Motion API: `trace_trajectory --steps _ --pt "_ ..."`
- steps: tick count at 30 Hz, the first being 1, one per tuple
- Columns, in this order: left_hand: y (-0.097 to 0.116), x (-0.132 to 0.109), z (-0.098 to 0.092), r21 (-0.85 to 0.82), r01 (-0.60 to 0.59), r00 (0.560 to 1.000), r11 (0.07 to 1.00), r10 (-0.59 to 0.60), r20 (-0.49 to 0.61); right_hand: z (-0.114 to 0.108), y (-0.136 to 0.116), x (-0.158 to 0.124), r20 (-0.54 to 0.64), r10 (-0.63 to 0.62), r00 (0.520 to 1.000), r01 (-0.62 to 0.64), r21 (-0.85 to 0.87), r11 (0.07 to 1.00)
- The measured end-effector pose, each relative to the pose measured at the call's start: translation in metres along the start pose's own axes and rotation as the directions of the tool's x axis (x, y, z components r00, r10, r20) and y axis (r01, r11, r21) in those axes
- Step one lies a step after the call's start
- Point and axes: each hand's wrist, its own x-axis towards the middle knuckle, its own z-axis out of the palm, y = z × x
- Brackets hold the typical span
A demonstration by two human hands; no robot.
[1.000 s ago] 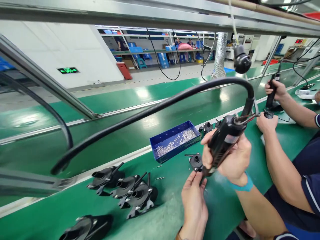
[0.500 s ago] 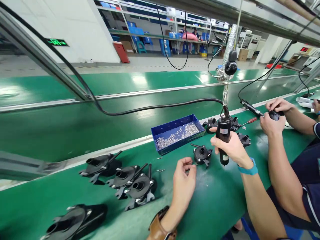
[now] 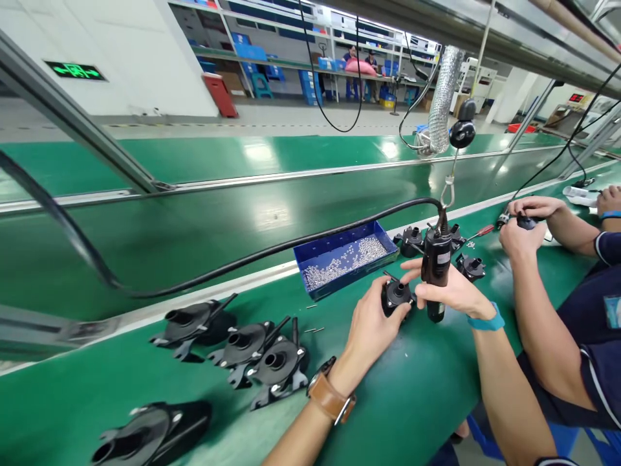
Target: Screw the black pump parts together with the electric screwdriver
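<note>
My left hand (image 3: 373, 318) has its thumb and fingers closed around a black round plastic housing (image 3: 398, 294) with a short tube on top, which rests on the green bench. In my right hand (image 3: 453, 288), with a teal wristband behind it, is a black electric screwdriver (image 3: 436, 259) hanging upright from a metal hook and cable. Its lower end is just right of the housing. The right thumb and forefinger reach out past the tool to the housing's edge. Beyond them stands a blue tray (image 3: 317, 292) holding many small screws (image 3: 371, 251).
Several similar black housings (image 3: 245, 343) lie at left, and others (image 3: 470, 266) at right. Loose metal pins (image 3: 314, 330) are near the left wrist. A black power cord (image 3: 272, 254) crosses over the bench. At right, a co-worker's hands (image 3: 526, 226) hold a black part near a red-handled screwdriver (image 3: 484, 231).
My left hand has moved right and up and taken hold of the housing, which it was beside before. My right hand still holds the electric screwdriver, with fingers now at the housing. The power cord hangs lower.
</note>
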Motion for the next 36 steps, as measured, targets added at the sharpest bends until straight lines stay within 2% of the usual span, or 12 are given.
trace_trajectory --steps 3,5,7,8,11,14,20,25,30,33,36 --pt "0.001 -0.014 -0.008 0.001 -0.01 0.99 1.0 0.01 0.144 -0.001 -0.002 -0.008 -0.021 -0.011 1.0 0.01 -0.033 0.999" --pt "-0.003 -0.024 -0.013 0.0 -0.023 0.98 1.0 0.022 0.196 -0.002 -0.002 -0.012 -0.049 -0.017 0.999 0.015 -0.043 0.999" --pt "-0.011 -0.031 -0.017 0.005 -0.05 0.984 0.999 0.049 0.174 -0.001 -0.002 -0.013 -0.092 -0.023 0.995 0.019 -0.042 0.999" --pt "-0.015 -0.032 -0.019 0.031 -0.066 0.99 0.997 0.062 0.125 -0.001 -0.002 -0.012 -0.117 -0.026 0.993 0.022 -0.039 0.999" --pt "-0.026 -0.028 -0.021 0.281 -0.105 0.994 0.954 0.113 -0.012 0.002 -0.001 -0.01 -0.181 -0.043 0.983 0.038 -0.032 0.999" --pt "-0.029 -0.017 -0.017 0.482 -0.132 0.991 0.866 0.133 0.032 0.004 -0.001 -0.008 -0.207 -0.057 0.977 0.053 -0.024 0.998" --pt "-0.025 -0.005 -0.008 0.562 -0.132 0.991 0.817 0.104 0.081 0.007 -0.002 -0.01 -0.218 -0.073 0.973 0.073 -0.008 0.997" --pt "-0.026 -0.002 -0.007 0.551 -0.124 0.992 0.825 0.089 0.089 0.008 -0.003 -0.01 -0.246 -0.102 0.964 0.108 0.011 0.994" --pt "-0.021 -0.001 -0.005 0.456 -0.116 0.993 0.882 0.101 0.057 0.007 -0.002 -0.016 -0.299 -0.16 0.941 0.183 0.051 0.982" --pt "-0.019 -0.007 -0.012 0.35 -0.053 0.997 0.935 0.069 -0.031 0.005 -0.004 -0.023 -0.335 -0.221 0.916 0.263 0.086 0.961" --pt "-0.019 -0.02 -0.021 0.186 0.057 0.995 0.981 -0.04 -0.095 0.008 -0.016 -0.029 -0.403 -0.305 0.863 0.399 0.172 0.901"
